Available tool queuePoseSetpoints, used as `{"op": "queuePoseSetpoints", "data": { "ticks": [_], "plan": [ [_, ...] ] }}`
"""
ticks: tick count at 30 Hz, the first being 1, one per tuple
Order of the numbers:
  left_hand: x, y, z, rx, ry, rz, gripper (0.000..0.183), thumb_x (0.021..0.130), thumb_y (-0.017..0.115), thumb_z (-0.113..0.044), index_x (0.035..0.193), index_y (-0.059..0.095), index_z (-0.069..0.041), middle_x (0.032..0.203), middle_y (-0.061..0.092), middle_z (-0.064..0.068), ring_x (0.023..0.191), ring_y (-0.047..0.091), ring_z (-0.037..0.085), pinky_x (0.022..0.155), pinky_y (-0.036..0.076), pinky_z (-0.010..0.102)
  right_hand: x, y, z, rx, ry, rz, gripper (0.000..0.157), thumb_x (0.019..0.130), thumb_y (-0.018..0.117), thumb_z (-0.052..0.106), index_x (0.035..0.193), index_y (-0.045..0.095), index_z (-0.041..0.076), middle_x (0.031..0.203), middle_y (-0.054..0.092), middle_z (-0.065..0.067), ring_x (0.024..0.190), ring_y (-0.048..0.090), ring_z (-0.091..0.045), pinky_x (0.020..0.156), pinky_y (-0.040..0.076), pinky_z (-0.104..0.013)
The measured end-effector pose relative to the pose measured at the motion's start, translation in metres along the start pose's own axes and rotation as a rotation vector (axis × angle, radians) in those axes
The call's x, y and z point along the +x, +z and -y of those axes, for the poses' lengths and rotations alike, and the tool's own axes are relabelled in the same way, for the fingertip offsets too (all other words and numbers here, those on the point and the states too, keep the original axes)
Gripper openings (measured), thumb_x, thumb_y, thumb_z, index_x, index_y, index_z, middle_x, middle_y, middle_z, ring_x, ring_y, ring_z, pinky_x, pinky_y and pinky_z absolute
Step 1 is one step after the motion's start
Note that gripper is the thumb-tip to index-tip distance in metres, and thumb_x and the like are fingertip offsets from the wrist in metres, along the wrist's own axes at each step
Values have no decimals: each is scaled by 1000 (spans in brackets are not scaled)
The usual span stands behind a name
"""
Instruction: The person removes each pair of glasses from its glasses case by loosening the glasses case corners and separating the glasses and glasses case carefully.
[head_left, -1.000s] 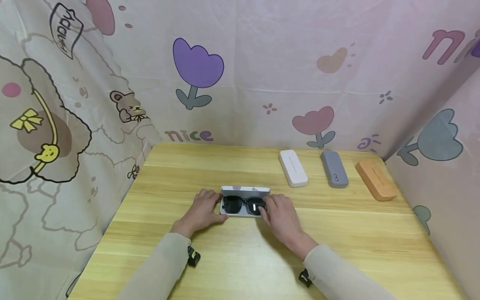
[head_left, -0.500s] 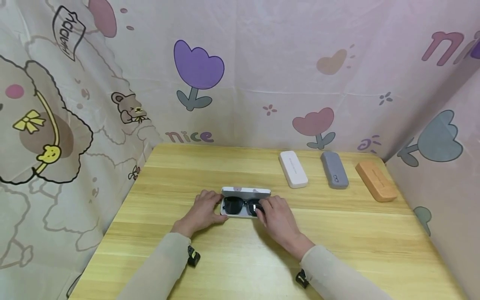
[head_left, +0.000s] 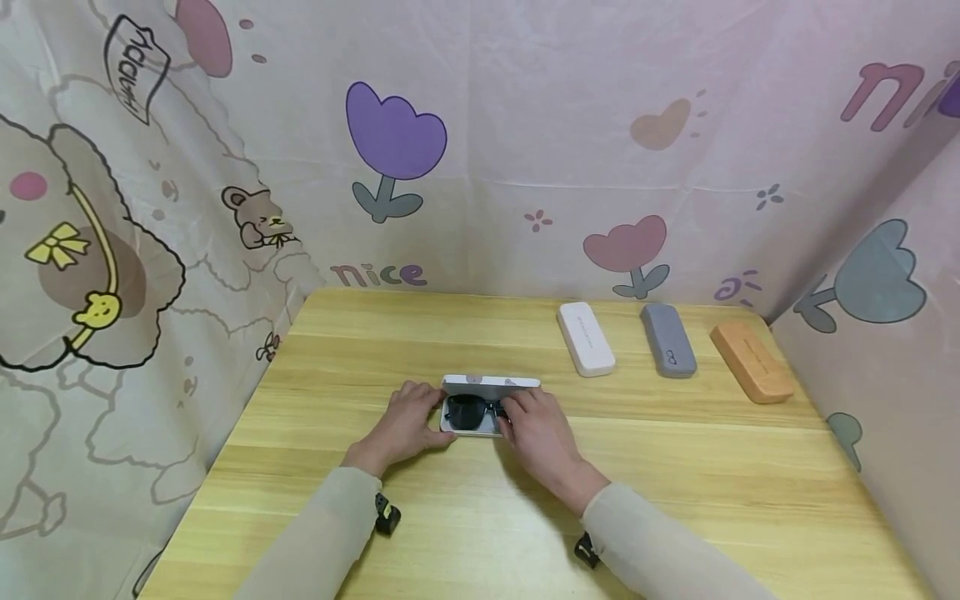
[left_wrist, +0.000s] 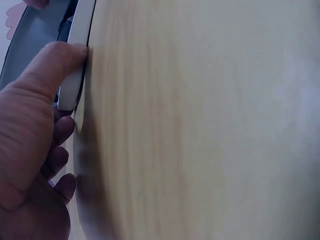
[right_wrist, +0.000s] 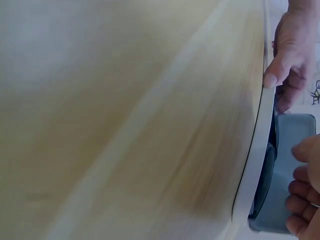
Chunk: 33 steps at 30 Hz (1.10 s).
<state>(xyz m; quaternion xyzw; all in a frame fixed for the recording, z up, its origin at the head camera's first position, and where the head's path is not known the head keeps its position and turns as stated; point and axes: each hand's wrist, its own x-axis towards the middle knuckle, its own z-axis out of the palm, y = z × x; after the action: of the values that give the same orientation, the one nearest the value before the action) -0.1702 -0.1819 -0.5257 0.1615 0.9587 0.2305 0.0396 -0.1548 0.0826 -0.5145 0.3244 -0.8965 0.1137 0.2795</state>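
Observation:
A pair of dark sunglasses (head_left: 465,412) lies in an opened glasses case (head_left: 474,433), its lid (head_left: 491,381) raised at the back. My left hand (head_left: 403,421) grips the case's left end; in the left wrist view its thumb (left_wrist: 52,62) presses the front rim. Over the right half of the case is my right hand (head_left: 542,433), fingertips near the bridge of the sunglasses and covering the right lens. In the right wrist view, the right thumb (right_wrist: 302,150) and loosely curled fingers stand apart above the sunglasses, with nothing between them.
Three closed glasses cases lie at the back right of the wooden table (head_left: 360,333): a white case (head_left: 587,337), a grey case (head_left: 668,339) and an orange case (head_left: 752,362). A patterned cloth (head_left: 510,125) hangs behind the table and along its sides.
My right hand has moved left along the case, from its right end to near the bridge, covering the right lens. The left hand, case and sunglasses stay in place.

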Motion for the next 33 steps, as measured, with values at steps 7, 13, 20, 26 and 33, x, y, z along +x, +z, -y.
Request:
{"op": "queuePoseSetpoints", "data": {
  "ticks": [7,13,20,26,33],
  "plan": [
    [-1,-1,0,-12,-4,7,73,82,88,-44,139,65,-5,127,67,4,118,49,24,105,40,45,10,14,9,-109,-32,77,19,95,77,21,102,74,4,100,74,-8,100,66,-28,88,55,-41],
    [0,0,1,-13,-6,4,73,82,88,-44,138,66,-4,125,67,3,117,48,23,104,40,45,11,21,14,-185,-37,147,13,96,72,14,105,75,5,101,75,-6,99,63,-26,84,55,-39],
    [1,1,3,-12,-10,2,71,81,89,-44,137,67,-5,118,66,-1,112,47,21,101,40,42,15,21,18,-196,-17,188,13,90,75,8,103,74,4,100,75,-8,98,63,-26,89,56,-40],
    [1,2,4,-14,-9,7,73,82,88,-45,139,66,-6,122,67,0,113,47,20,102,40,41,18,21,20,-223,-11,192,12,89,76,8,100,73,4,98,75,-8,96,64,-25,92,55,-38],
    [1,2,4,-16,2,0,73,82,88,-45,139,66,-5,123,67,1,114,47,21,102,40,43,21,20,26,-241,5,215,12,88,74,6,100,73,3,98,74,-9,96,66,-26,90,57,-39]
  ]
}}
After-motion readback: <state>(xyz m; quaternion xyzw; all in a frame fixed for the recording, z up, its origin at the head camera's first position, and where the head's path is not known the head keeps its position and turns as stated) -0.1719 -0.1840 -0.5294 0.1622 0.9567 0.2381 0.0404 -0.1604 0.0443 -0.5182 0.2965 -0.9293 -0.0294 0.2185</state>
